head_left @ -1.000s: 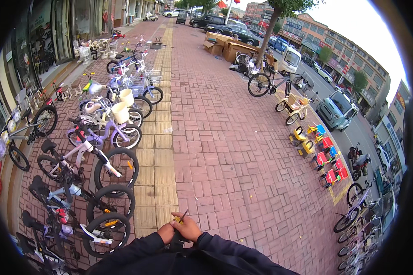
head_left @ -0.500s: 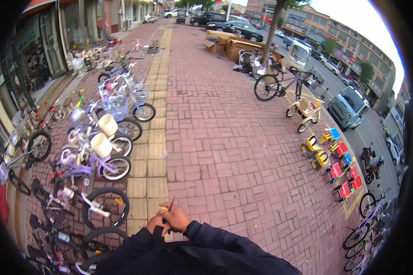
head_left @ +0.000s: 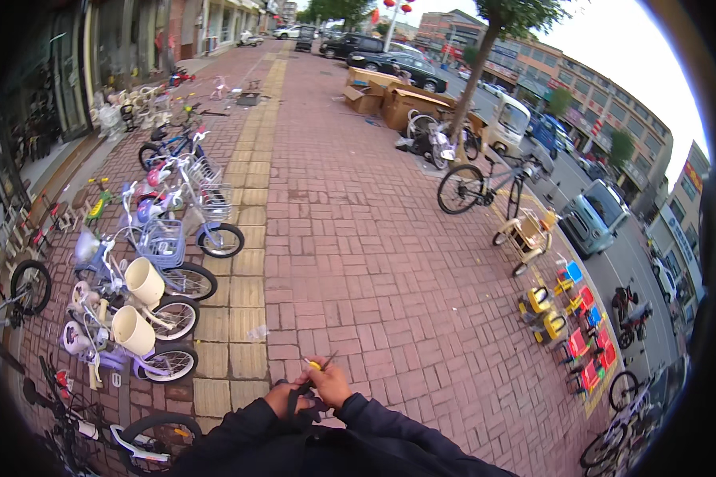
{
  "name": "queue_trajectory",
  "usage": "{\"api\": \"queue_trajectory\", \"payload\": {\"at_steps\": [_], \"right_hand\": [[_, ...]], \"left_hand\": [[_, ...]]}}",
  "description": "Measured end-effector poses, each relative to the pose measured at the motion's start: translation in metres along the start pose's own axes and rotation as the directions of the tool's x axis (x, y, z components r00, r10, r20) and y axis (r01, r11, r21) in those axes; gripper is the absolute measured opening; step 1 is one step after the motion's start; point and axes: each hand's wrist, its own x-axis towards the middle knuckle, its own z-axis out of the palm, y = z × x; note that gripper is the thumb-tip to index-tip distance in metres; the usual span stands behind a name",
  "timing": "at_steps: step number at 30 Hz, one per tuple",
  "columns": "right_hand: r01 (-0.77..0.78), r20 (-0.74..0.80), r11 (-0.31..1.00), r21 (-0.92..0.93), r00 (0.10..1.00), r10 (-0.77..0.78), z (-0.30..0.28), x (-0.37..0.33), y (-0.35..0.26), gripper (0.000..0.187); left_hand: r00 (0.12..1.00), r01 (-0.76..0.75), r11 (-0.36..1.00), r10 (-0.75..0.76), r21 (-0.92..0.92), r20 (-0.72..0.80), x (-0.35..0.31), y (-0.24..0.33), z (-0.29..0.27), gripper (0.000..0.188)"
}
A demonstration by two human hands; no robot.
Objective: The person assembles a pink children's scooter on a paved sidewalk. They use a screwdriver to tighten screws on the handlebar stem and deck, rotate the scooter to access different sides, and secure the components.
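Note:
Low in the head view, my two hands are close together in front of my dark jacket. My right hand [head_left: 333, 386] is closed around a small tool with a yellow part [head_left: 316, 366] and a thin dark tip sticking up; its exact kind is too small to tell. Beside it, my left hand [head_left: 279, 400] is closed on a dark strap-like piece [head_left: 297, 395], which runs between the hands and partly hides the fingers. Red brick paving [head_left: 358, 302] lies beneath them.
Children's bicycles with cream baskets [head_left: 134, 330] line the left, near shopfronts. A yellow tactile strip [head_left: 252, 270] runs ahead. To the right stand small colourful tricycles [head_left: 585, 338], a beige tricycle [head_left: 527, 236] and a grey bicycle [head_left: 485, 187]. Cardboard boxes [head_left: 410, 106] sit farther off by a tree.
The view has shifted, and the left-hand bicycles now appear lower and farther left. Both hands sit slightly farther right in the picture, still together, and more of the dark strap-like piece shows.

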Motion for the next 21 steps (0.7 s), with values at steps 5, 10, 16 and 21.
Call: {"api": "queue_trajectory", "payload": {"at_steps": [5,10,16,21], "right_hand": [[0.110,-0.080,0.981,0.157,0.992,-0.099,0.000,0.096,-0.100,0.030],[0.009,0.107,0.818,0.576,0.991,-0.086,0.008,0.179,-0.130,0.039],[-0.234,0.334,0.834,0.500,0.941,0.064,-0.004,0.312,-0.161,0.045],[-0.293,0.395,0.845,0.447,0.912,0.107,-0.001,0.456,-0.234,0.031]], "left_hand": [[0.933,0.333,0.942,-0.333,0.024,0.138,0.122,0.010,-0.087,0.032],[0.961,0.274,0.962,-0.274,-0.006,0.034,0.186,-0.016,-0.138,0.036],[0.891,0.447,0.841,-0.450,-0.304,0.064,0.271,-0.062,-0.194,0.047],[0.864,0.403,0.840,-0.480,-0.364,-0.150,0.375,-0.038,-0.280,0.043]]}}
